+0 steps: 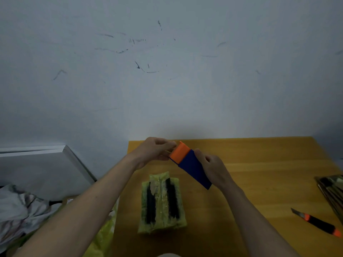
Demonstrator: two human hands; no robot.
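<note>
While the blue case point(194, 168) hangs tilted in the air over the far part of the desk point(263, 160), the right grip point(213, 166) is curled round its blue body and the left grip point(155, 151) pinches the outer end of its orange cap point(180, 152). Just below them a green bubble-wrap packet point(161, 204) with black strips lies on the desk. A utility knife point(317, 222) lies well apart, near the right edge.
</note>
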